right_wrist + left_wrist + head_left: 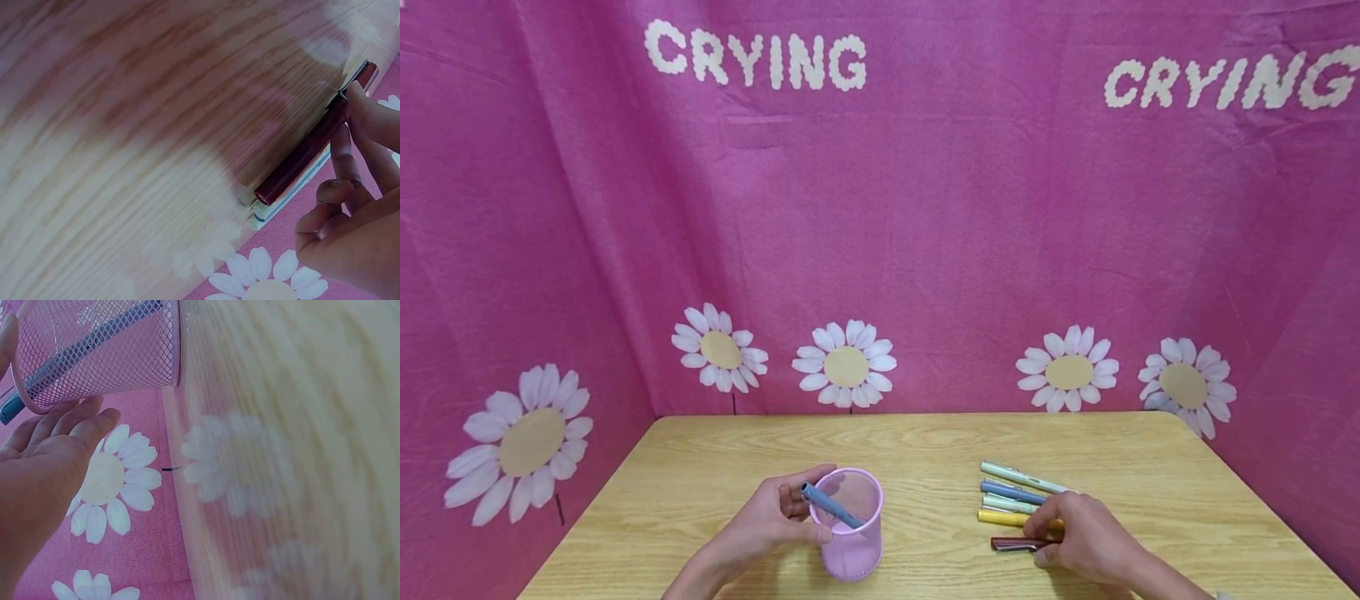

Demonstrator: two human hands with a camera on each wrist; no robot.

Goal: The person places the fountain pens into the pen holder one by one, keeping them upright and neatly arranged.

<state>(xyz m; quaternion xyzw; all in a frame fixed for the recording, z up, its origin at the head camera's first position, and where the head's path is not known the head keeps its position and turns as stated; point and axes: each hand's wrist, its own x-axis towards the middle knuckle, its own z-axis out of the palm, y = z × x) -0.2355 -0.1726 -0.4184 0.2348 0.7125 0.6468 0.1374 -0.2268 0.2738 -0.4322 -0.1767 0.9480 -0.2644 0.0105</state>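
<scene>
A pink mesh pen cup (852,560) stands at the table's front, left of centre. One grey-blue pen (835,507) leans inside, its end sticking out over the rim. My left hand (763,521) holds the cup from its left side, thumb in front and fingers behind. Over on the right, my right hand (1090,537) pinches a dark red pen (1017,545) between thumb and fingers. In the right wrist view, this dark red pen (303,159) appears low over the wood, the thumb near its clip; whether it touches the table I cannot tell.
Beyond the dark red pen lie a yellow pen (1000,517), a pale green pen (1000,502), a blue pen (1009,490) and another light green pen (1021,476), roughly side by side. The wooden table (917,450) meets a pink flowered cloth (940,250) at its back and sides.
</scene>
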